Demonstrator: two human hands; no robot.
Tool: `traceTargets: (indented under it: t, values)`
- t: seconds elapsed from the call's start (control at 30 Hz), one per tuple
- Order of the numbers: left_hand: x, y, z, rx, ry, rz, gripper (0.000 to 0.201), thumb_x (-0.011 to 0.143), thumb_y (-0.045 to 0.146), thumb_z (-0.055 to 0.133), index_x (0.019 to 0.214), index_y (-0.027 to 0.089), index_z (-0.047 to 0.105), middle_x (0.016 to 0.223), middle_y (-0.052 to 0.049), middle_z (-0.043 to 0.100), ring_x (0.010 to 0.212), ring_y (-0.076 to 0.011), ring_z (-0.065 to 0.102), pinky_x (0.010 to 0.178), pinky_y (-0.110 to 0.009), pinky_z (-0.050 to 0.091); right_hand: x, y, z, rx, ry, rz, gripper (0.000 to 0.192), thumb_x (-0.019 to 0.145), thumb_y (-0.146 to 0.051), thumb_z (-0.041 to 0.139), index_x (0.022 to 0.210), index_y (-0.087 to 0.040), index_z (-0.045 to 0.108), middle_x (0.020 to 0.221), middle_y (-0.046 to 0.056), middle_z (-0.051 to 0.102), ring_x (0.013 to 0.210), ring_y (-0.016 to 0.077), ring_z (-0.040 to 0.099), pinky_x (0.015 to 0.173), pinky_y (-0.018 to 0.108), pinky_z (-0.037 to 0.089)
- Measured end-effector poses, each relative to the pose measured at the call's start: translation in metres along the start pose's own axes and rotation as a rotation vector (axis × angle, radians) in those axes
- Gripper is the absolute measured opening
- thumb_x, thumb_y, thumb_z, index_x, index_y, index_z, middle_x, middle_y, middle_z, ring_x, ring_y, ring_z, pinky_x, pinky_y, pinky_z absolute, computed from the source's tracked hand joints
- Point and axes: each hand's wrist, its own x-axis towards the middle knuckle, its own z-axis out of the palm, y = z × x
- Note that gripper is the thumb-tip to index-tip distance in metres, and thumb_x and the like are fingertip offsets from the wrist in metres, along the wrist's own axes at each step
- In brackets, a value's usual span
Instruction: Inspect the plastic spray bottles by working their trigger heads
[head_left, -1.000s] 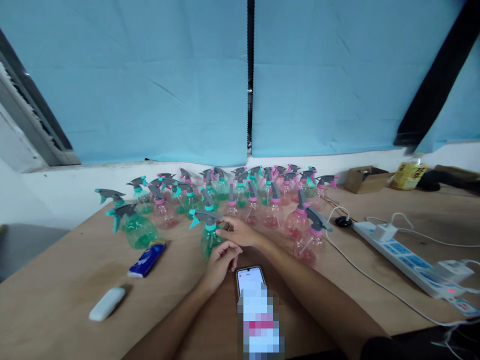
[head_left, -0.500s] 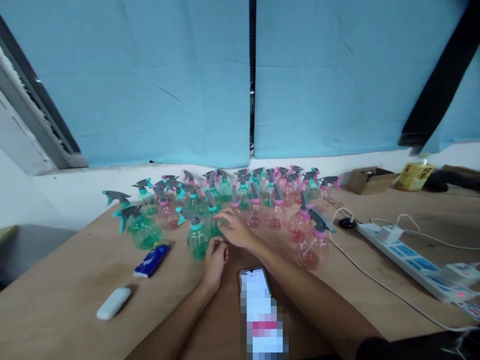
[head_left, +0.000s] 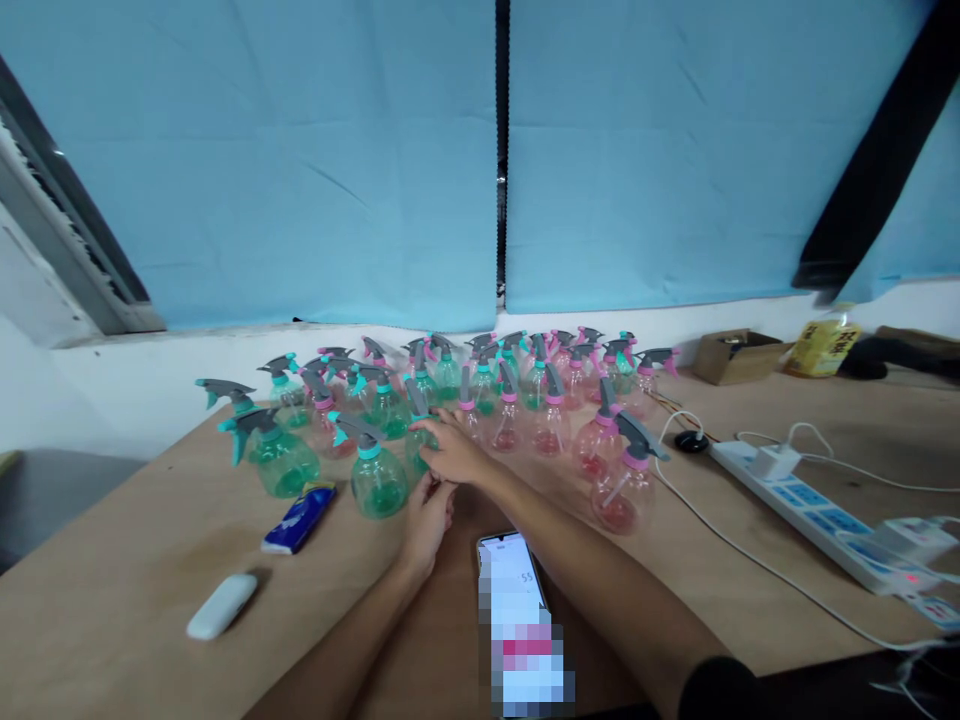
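Note:
My right hand (head_left: 456, 450) reaches across to a green spray bottle (head_left: 418, 435) with a grey head, its fingers closed around the right side. Part of that bottle is hidden behind the hand. My left hand (head_left: 430, 515) is closed just below, close against the underside of my right hand; whatever its curled fingers hold, if anything, is hidden. Left of both hands stands another green spray bottle (head_left: 380, 485) with a turquoise collar and trigger. A clear pink spray bottle (head_left: 505, 430) with a pink collar stands to the right, among several alike.
Rows of green and pink spray bottles fill the table's back. A phone (head_left: 510, 570) lies in front, with a blue packet (head_left: 300, 518) and a white case (head_left: 222, 606) to the left. Rightward are a power strip (head_left: 802, 515), cables, a cardboard box (head_left: 739, 358) and a yellow-labelled bottle (head_left: 823, 345).
My right hand has moved slightly left and its fingers have closed on the green bottle. The front green bottle sits a little further left. My left hand has come closer to the right.

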Motion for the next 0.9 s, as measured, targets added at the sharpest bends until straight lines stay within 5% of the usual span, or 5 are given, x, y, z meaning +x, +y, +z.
traceTargets:
  t: [0.2, 0.33, 0.6, 0.73, 0.9]
  values:
    - [0.0, 0.0, -0.003, 0.161, 0.038, 0.155, 0.034, 0.07, 0.042, 0.067, 0.057, 0.021, 0.044, 0.049, 0.009, 0.032, 0.046, -0.0077, 0.026, 0.044, -0.022, 0.02, -0.011, -0.005, -0.012, -0.044, 0.07, -0.06, 0.011, 0.084, -0.031, 0.066, 0.092, -0.023, 0.064, 0.105, 0.005, 0.052, 0.109, 0.0234, 0.042, 0.099, 0.04, 0.032]
    - [0.001, -0.001, -0.009, 0.202, 0.053, 0.245, 0.041, 0.072, 0.035, 0.06, 0.049, 0.022, 0.029, 0.049, 0.007, 0.024, 0.048, -0.0091, 0.023, 0.046, -0.024, 0.019, -0.014, -0.003, -0.022, -0.103, 0.087, -0.12, 0.012, 0.083, -0.031, 0.067, 0.078, -0.021, 0.063, 0.101, 0.005, 0.057, 0.107, 0.0234, 0.044, 0.097, 0.038, 0.03]
    - [-0.002, 0.0, -0.011, 0.233, 0.016, 0.335, 0.039, 0.074, 0.03, 0.056, 0.048, 0.022, 0.028, 0.049, 0.006, 0.024, 0.05, -0.0107, 0.024, 0.05, -0.026, 0.021, -0.024, 0.007, -0.042, -0.035, 0.183, -0.113, 0.026, 0.075, -0.023, 0.068, 0.058, -0.02, 0.049, 0.071, 0.001, 0.057, 0.094, 0.0207, 0.049, 0.09, 0.035, 0.034]
    - [0.0, -0.007, -0.012, 0.224, -0.041, 0.295, 0.04, 0.075, 0.03, 0.056, 0.047, 0.022, 0.028, 0.049, 0.006, 0.023, 0.049, -0.0103, 0.023, 0.049, -0.026, 0.02, -0.036, 0.018, -0.055, 0.049, 0.223, -0.062, 0.023, 0.069, -0.022, 0.07, 0.062, -0.021, 0.048, 0.071, -0.001, 0.053, 0.09, 0.0203, 0.05, 0.086, 0.033, 0.037]
    - [0.0, -0.01, -0.009, 0.23, -0.068, 0.257, 0.037, 0.074, 0.03, 0.055, 0.047, 0.022, 0.031, 0.048, 0.006, 0.025, 0.048, -0.0101, 0.024, 0.048, -0.026, 0.019, -0.049, 0.027, -0.063, 0.297, 0.196, -0.023, 0.035, 0.072, -0.025, 0.071, 0.103, -0.022, 0.055, 0.096, 0.002, 0.057, 0.094, 0.018, 0.052, 0.085, 0.03, 0.042]
